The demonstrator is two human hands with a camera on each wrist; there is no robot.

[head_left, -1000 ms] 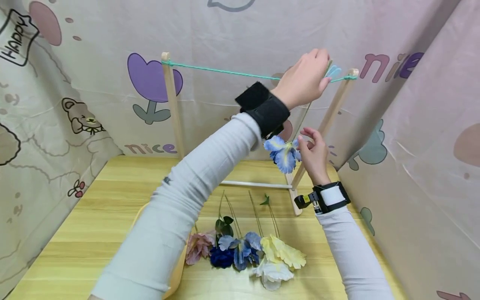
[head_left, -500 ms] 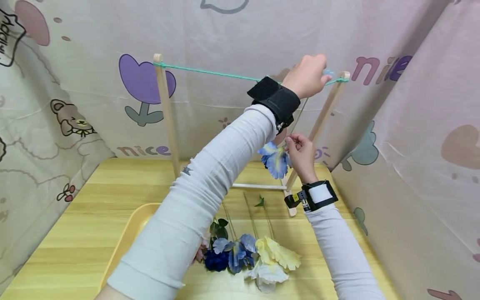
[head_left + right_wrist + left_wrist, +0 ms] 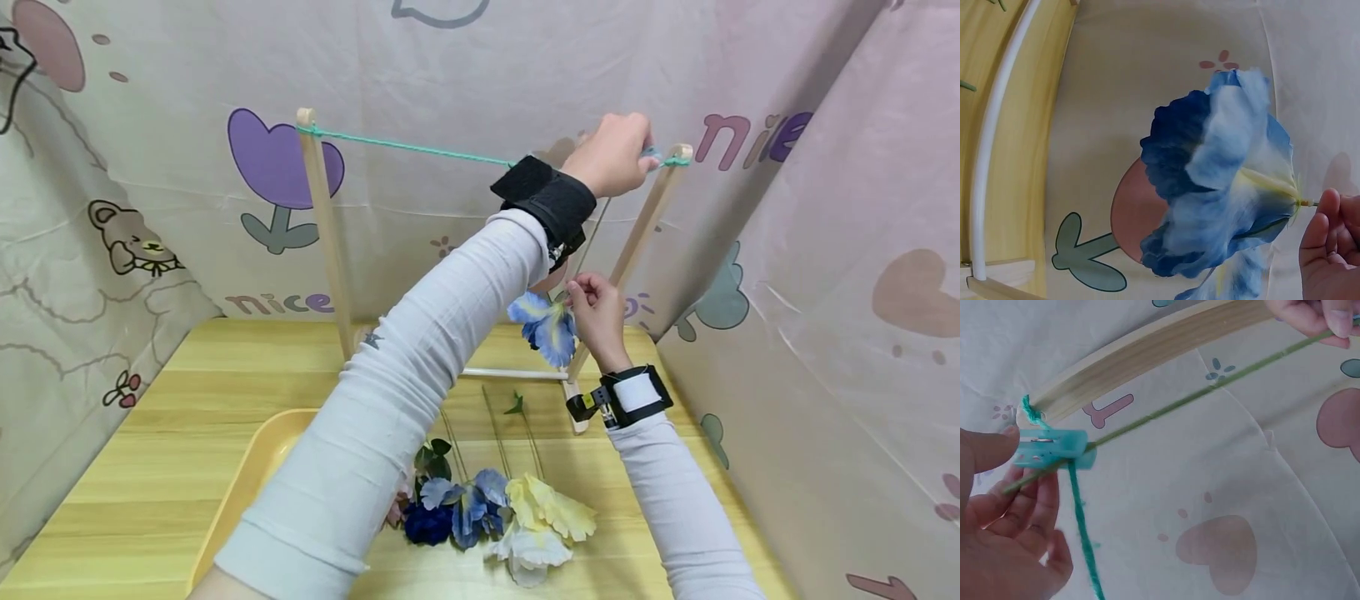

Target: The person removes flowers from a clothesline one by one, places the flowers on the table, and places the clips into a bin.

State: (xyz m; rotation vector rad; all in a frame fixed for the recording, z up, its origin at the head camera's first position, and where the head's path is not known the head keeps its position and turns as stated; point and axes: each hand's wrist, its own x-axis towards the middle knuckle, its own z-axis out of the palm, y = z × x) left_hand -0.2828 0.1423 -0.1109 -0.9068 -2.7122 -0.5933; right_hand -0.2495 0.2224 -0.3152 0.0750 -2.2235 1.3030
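My left hand (image 3: 611, 154) is up at the teal string (image 3: 412, 147), near its right end. In the left wrist view, its thumb and fingers pinch a light-blue plastic clothespin (image 3: 1054, 449), which sits at the string with a green flower stem (image 3: 1210, 387) running across it. Lower down, my right hand (image 3: 600, 318) pinches that stem close under the bloom. The blue artificial flower (image 3: 1222, 169) hangs head down, its petals pale and dark blue with a yellowish base. From the head view, the clothespin is mostly hidden behind my left hand.
Two wooden posts (image 3: 324, 242) carry the string, joined low down by a white rod (image 3: 513, 374). Yellow (image 3: 558, 507), white (image 3: 531, 552), blue (image 3: 468, 504) and dark blue (image 3: 427, 523) flowers lie on the table. My left sleeve partly covers a yellow tray (image 3: 236, 500).
My right hand has closed from loose fingers beside the bloom to a pinch on its stem. My left hand stays up at the string, and the head view has shifted slightly.
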